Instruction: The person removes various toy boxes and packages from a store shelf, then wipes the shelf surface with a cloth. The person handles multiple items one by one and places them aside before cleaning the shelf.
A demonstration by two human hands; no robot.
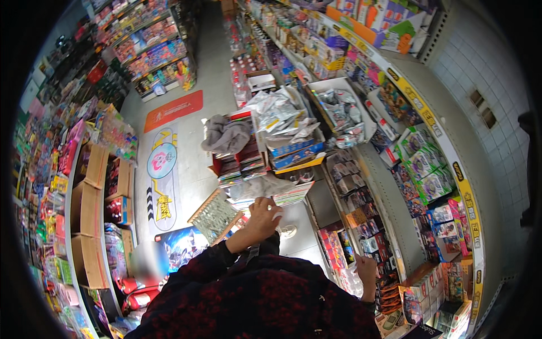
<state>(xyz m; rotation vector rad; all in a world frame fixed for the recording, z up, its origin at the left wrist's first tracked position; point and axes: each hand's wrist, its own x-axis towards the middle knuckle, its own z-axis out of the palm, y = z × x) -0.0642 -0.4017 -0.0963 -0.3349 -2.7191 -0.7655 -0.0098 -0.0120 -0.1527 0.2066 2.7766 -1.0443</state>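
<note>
My left hand (262, 219) is out in front of my body with its fingers curled. Something small and whitish shows at its fingertips, too unclear to name. Just beyond it, a grey cloth (261, 186) lies across the near end of an open carton (216, 164) packed with flat packets. Beside the shelf's front edge, my right hand (367, 272) is closed, its fingers partly hidden. A pale, thin thing (354, 284) shows next to it; I cannot make out what it is. Low shelves of small boxed goods (370, 246) stand near that hand.
A grey crumpled cloth (227, 134) tops the carton. Boxes of silvery packets (279, 113) stand beyond it. A tilted tray (214, 214) is left of my left hand. Stocked shelving (429, 164) runs along the right; cardboard boxes (87, 209) and fire extinguishers (141, 296) are left.
</note>
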